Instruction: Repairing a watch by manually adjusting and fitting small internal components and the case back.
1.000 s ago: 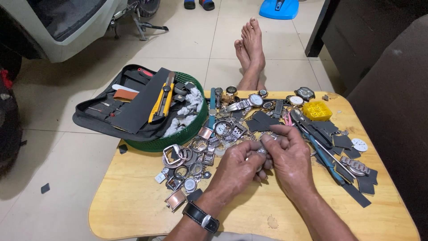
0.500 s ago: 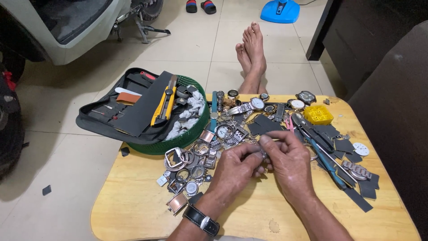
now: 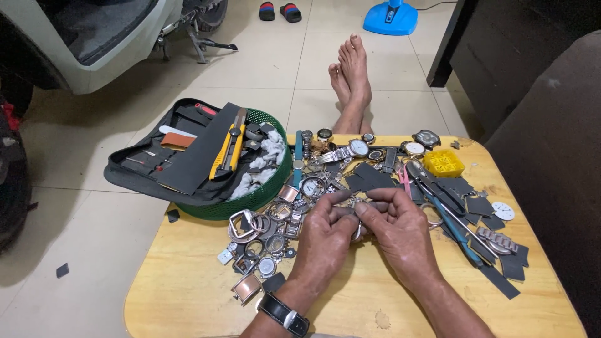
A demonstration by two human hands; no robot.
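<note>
Hands: we pinch a small metal watch part (image 3: 358,211) between left hand (image 3: 325,241) and right hand (image 3: 400,233), fingertips clenched, steadying it; watch cases (image 3: 269,228) heaped just left, pliers (image 3: 454,225) just right.

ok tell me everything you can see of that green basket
The green basket is round, plastic-looking, with slotted walls. It sits upright at the table's back left corner, partly past the edge. An open black tool pouch lies across it with a yellow knife on top; crumpled white tissue fills its right side. Neither hand touches it.
</note>
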